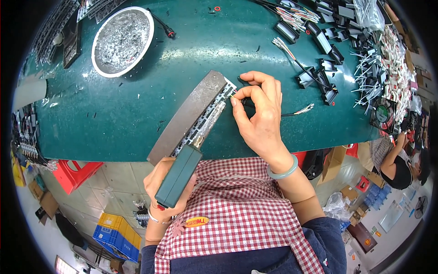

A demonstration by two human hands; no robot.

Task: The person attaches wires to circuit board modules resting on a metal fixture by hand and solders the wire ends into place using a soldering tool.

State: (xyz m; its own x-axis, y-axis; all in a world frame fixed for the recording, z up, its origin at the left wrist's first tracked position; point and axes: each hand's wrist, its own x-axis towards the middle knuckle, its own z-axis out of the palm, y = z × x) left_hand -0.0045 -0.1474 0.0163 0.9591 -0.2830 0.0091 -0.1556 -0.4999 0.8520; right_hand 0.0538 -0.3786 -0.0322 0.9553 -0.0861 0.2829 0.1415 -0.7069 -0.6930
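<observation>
My left hand [160, 185] grips the dark green handle [179, 176] of a long tool whose metal tip runs up over a strip of small circuit boards [206, 116]. That strip leans on a long grey metal bar [189, 114] lying slantwise on the green table [114, 114]. My right hand [259, 109] pinches a thin wire end at the strip's upper end, thumb and forefinger closed on it. A black cable with coloured wire ends [301, 110] trails out to the right of this hand.
A white bowl of shiny metal bits [122, 40] stands at the back left. Black fan housings with wires [321, 77] and white parts [392, 68] crowd the back right. A red stool [75, 173] and a blue crate [116, 233] sit below. Another person [394, 160] is at right.
</observation>
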